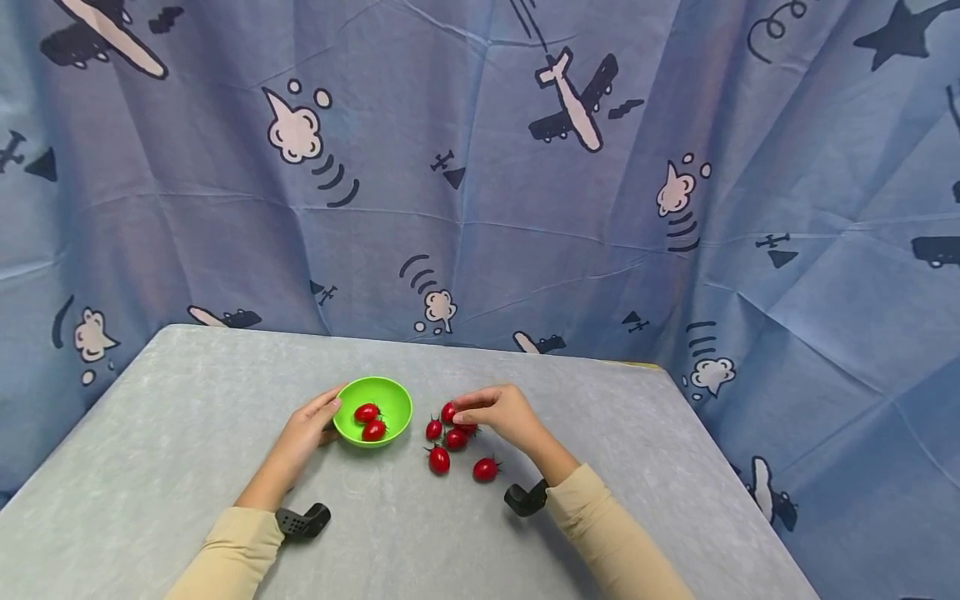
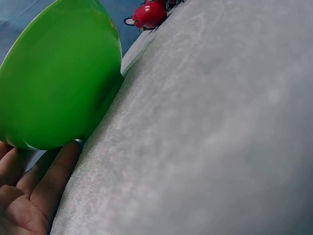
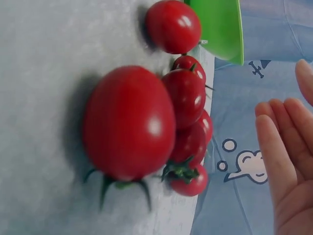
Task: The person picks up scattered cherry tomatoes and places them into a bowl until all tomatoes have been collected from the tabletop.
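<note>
The left hand [image 1: 303,425] rests extended fingers against the green bowl [image 1: 395,408] holding 2 tomatoes [image 1: 367,413], and the right hand [image 1: 504,413], empty, thumb and fingers parted above the loose tomatoes [image 1: 455,439] just beside it, should pinch 1 lightly, without rolling its neighbours.

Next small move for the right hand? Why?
Probably lower the right hand and pinch the nearest tomato: the hand looks empty, and the left hand rests against the green bowl, which holds two tomatoes; others lie on the table.
</note>
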Tool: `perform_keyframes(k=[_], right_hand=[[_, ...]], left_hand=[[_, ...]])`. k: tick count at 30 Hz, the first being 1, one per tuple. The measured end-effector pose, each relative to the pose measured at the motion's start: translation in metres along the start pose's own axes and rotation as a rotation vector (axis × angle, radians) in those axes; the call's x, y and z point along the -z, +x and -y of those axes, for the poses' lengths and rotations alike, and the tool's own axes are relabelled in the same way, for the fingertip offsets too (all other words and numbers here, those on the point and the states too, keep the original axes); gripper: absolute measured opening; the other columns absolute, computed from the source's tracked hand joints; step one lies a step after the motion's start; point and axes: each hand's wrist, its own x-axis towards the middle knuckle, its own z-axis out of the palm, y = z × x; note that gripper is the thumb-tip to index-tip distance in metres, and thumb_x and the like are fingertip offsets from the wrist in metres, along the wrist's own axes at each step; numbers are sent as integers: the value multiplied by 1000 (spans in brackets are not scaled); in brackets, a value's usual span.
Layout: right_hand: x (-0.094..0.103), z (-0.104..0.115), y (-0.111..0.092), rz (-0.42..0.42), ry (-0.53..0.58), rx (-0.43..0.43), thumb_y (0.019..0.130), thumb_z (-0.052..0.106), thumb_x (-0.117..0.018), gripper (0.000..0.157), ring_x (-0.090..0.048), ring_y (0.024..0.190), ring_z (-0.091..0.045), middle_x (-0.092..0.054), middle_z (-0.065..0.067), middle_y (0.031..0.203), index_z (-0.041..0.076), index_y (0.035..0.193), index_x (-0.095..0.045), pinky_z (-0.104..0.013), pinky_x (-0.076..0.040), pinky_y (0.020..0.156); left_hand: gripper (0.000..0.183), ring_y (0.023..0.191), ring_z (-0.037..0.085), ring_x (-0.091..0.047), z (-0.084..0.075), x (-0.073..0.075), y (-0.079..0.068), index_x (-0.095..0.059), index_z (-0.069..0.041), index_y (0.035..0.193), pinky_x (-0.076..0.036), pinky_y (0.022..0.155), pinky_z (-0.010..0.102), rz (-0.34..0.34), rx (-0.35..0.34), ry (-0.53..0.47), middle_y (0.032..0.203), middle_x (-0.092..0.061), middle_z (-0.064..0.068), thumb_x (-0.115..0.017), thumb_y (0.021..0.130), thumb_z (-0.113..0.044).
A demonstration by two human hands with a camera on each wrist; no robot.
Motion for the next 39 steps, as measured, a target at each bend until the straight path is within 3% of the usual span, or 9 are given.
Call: perform_keyframes(k=[5, 11, 16, 33, 36, 39], right_hand=[[5, -7, -5, 26, 14, 22, 83, 17, -81, 25, -68, 90, -11, -77, -9, 104, 6, 105, -78, -44, -57, 88], [10, -15, -11, 43, 21, 29, 81, 16, -83, 26, -68, 96, -13, -76, -7, 109, 7, 105, -79, -30, -58, 82], [13, -23, -14, 70, 17, 23, 82, 17, -82, 29, -66, 100, -12, -75, -8, 112, 7, 108, -78, -24, -56, 81], [20, -47, -21, 115, 33, 26, 82, 13, -81, 31, -71, 91, -9, -76, -16, 106, 0, 109, -76, -24, -56, 79], [21, -50, -23, 138, 34, 36, 82, 11, -81, 32, -71, 93, -13, -75, -19, 108, -1, 110, -75, -23, -56, 78], [22, -53, -24, 163, 46, 42, 82, 9, -80, 33, -72, 98, -19, -74, -20, 110, -3, 112, -73, -22, -56, 78]], left_hand=[[52, 103, -16, -50, 0, -1, 1, -36, -8, 154, -51, 86, 15, -5, -7, -12, 161, -34, 14, -40, 108, -31], [53, 105, -14, -50, 0, -2, 0, -36, -7, 154, -51, 85, 15, -3, -13, -19, 161, -34, 15, -41, 108, -31], [52, 102, -15, -51, -1, -3, 0, -35, -7, 154, -51, 85, 14, -2, -12, -26, 160, -34, 16, -40, 108, -31], [52, 104, -16, -49, 0, -1, 1, -36, -6, 154, -51, 85, 15, -4, -13, -19, 160, -34, 15, -41, 108, -31], [52, 112, -9, -51, 0, -1, 1, -36, -7, 154, -51, 86, 15, -10, -1, -10, 161, -34, 14, -40, 108, -31], [53, 128, 8, -49, 0, -1, 1, -36, -8, 154, -51, 87, 16, -11, 5, 0, 161, -33, 13, -40, 108, -32]])
